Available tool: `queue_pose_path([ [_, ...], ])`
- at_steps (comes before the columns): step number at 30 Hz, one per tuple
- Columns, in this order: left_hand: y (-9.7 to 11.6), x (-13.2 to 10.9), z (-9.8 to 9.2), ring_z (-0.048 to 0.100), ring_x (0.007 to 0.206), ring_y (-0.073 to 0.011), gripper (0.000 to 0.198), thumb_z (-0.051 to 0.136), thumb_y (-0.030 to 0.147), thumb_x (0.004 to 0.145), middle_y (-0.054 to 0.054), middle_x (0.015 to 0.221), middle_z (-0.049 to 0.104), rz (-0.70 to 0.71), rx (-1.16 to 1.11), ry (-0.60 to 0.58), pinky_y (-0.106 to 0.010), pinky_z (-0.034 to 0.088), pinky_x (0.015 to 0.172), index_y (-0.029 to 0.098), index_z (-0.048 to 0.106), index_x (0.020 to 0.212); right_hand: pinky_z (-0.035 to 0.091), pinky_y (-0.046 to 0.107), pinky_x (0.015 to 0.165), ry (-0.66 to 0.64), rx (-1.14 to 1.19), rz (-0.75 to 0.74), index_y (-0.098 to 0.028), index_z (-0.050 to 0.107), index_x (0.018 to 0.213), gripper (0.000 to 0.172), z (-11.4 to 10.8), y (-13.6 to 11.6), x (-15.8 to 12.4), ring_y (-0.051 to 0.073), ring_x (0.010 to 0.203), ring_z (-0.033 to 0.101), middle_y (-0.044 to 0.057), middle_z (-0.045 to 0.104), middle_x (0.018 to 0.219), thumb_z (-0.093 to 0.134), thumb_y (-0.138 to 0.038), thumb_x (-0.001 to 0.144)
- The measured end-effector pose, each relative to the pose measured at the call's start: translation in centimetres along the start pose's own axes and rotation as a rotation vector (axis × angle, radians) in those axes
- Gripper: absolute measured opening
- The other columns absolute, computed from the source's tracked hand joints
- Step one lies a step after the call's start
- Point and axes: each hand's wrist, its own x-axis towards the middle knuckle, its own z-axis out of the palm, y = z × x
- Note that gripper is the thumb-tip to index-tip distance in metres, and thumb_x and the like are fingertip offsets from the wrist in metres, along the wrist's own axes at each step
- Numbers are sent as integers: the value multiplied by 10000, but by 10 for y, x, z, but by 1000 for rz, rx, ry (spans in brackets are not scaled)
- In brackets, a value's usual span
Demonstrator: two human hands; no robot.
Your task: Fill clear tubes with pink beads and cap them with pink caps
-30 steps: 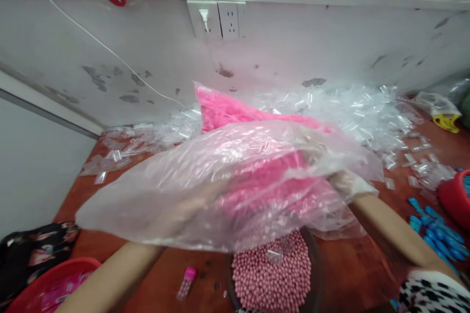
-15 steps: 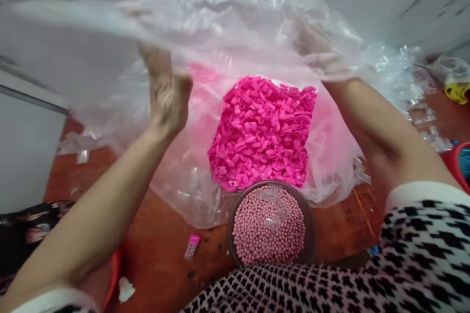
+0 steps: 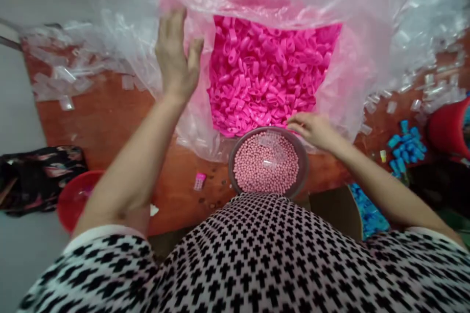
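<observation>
A large clear plastic bag (image 3: 367,66) lies spread on the table, its mouth showing a heap of small bright pink plastic pieces (image 3: 264,78). Against the bag's left side is my left hand (image 3: 178,54), fingers stretched up and thumb apart, holding nothing. My right hand (image 3: 312,129) is low at the bag's near right edge, beside the bowl rim, its fingers pointing left with a gap from the thumb. In front of my body a brown bowl (image 3: 304,164) contains pink beads (image 3: 264,176), with clear plastic pieces (image 3: 270,139) on top.
A small pink-capped tube (image 3: 199,181) lies left of the bowl on the reddish wooden table (image 3: 121,107). Clear plastic pieces (image 3: 66,76) are scattered on both sides. A red tub (image 3: 446,127) and blue pieces (image 3: 407,144) are right; another red basin (image 3: 75,200) is left.
Both hands have let go of the bag's raised upper edge, which has sunk back and away. My right hand has come down to the bowl's side; my left hand has opened out flat.
</observation>
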Motion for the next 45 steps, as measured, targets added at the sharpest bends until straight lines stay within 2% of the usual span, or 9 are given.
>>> queue_pose_path([
  [6, 97, -209, 24, 637, 821, -154, 263, 530, 324, 904, -49, 922, 697, -299, -296, -402, -310, 516, 797, 139, 625, 1065, 474, 359, 786, -188, -203, 239, -182, 627, 1088, 259, 117, -10, -78, 277, 995, 596, 147, 649, 1132, 585, -299, 862],
  [11, 125, -294, 53, 671, 736, -148, 235, 548, 213, 872, -53, 919, 720, -600, -387, -564, -262, 530, 708, 133, 639, 1074, 445, 388, 872, -45, -74, 274, -171, 639, 1046, 240, 165, -10, -89, 296, 1076, 536, 171, 637, 1105, 631, -191, 807],
  [14, 135, -305, 58, 675, 720, -148, 295, 547, 189, 870, -74, 953, 717, -666, -429, -597, -267, 538, 696, 114, 608, 1149, 456, 380, 879, 3, 4, 257, -159, 656, 1015, 202, 173, -7, -94, 260, 1006, 581, 141, 668, 1022, 623, -205, 821],
  [18, 150, -306, 57, 659, 948, -168, 314, 605, 166, 840, -84, 1109, 689, -525, -460, -485, -300, 514, 863, 136, 616, 1152, 476, 323, 886, 76, 168, 186, -171, 628, 1129, 301, 172, -8, -104, 188, 990, 621, 75, 685, 1064, 594, -293, 856],
  [24, 166, -305, 44, 637, 987, -171, 189, 610, 194, 851, -56, 1053, 703, -372, -447, -322, -312, 494, 905, 175, 669, 1030, 473, 359, 932, 259, 756, 148, -214, 674, 1049, 332, 177, -25, -112, 200, 991, 634, 36, 704, 1048, 648, -422, 792],
  [29, 161, -303, 33, 618, 1027, -176, 245, 575, 242, 881, -73, 1098, 678, -274, -367, -322, -314, 487, 923, 177, 635, 1110, 493, 351, 841, 212, 565, 150, -191, 652, 1056, 278, 172, -34, -114, 200, 900, 625, 59, 691, 978, 592, -366, 848],
  [33, 159, -296, 26, 541, 1181, -214, 371, 544, 244, 895, -110, 1257, 599, -88, -172, -539, -369, 434, 1012, 188, 534, 1261, 460, 360, 826, 25, 84, 40, -161, 656, 951, 167, 160, -37, -116, 219, 874, 583, 108, 645, 907, 527, -237, 879],
  [37, 165, -284, 24, 617, 1033, -213, 276, 467, 231, 927, -97, 1091, 668, 34, 1, -895, -334, 490, 884, 177, 558, 1182, 463, 329, 801, 16, 66, 12, -165, 628, 907, 100, 163, -41, -116, 204, 851, 578, 93, 635, 883, 555, -204, 853],
  [45, 154, -262, 25, 624, 965, -270, 299, 393, 148, 925, -161, 1011, 656, 150, 334, -1031, -337, 485, 738, 113, 574, 1161, 499, 326, 840, 166, 197, 55, -172, 590, 1157, 324, 154, -23, -118, 193, 957, 625, 120, 641, 1141, 575, -213, 836],
])
